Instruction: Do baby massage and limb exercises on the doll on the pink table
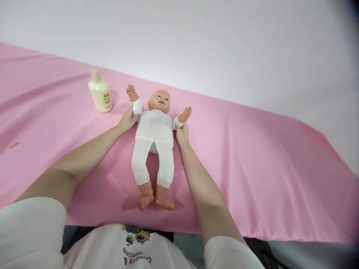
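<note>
A baby doll point(155, 127) in a white cloth body lies face up on the pink cloth, its head away from me and its bare feet towards me. Both its arms are raised to the sides. My left hand point(128, 120) is closed on the doll's upper arm at the left of the picture, beside its shoulder. On the other side, my right hand point(182, 135) grips the doll's other arm just below the white cuff. The fingertips of both hands are partly hidden by the doll.
A cream pump bottle point(100, 93) stands upright left of the doll. A small thin brown object point(14, 145) lies at the far left on the pink cloth point(252, 160). Behind the cloth's back edge rises a white surface point(196, 45).
</note>
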Demonstrator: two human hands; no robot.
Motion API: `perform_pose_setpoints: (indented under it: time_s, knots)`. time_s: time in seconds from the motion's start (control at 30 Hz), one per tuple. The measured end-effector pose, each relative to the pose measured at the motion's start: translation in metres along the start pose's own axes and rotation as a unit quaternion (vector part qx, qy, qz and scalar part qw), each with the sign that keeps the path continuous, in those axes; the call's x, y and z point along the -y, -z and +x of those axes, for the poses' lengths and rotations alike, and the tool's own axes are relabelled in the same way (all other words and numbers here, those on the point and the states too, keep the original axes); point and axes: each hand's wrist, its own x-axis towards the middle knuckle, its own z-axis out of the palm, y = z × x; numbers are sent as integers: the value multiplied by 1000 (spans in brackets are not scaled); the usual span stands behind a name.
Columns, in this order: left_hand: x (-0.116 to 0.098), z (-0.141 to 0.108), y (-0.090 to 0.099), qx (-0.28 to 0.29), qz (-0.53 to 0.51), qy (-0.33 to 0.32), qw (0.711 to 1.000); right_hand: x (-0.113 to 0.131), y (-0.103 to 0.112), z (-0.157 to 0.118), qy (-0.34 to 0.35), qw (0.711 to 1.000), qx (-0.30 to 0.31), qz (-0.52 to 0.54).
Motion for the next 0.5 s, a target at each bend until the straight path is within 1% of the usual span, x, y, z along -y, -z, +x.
perform_pose_setpoints:
  time_s: [0.03,0.1,0.13,0.17,0.23,0.5]
  knots:
    - [-2,-1,0,22,22,-41,999,1,0,-1,29,999,22,-30]
    - [-5,-1,0,63,62,-133,987,3,0,-1,89,992,51,-79]
    - [-6,-1,0,76,77,-168,980,3,1,-1,109,988,58,-93]
    - [-7,-1,0,85,88,-190,974,3,1,-1,119,986,62,-102]
    - [-7,0,1,92,100,-201,970,4,1,-2,117,986,63,-105]
    - [-7,-1,3,95,105,-179,974,17,-2,-7,51,995,61,-60]
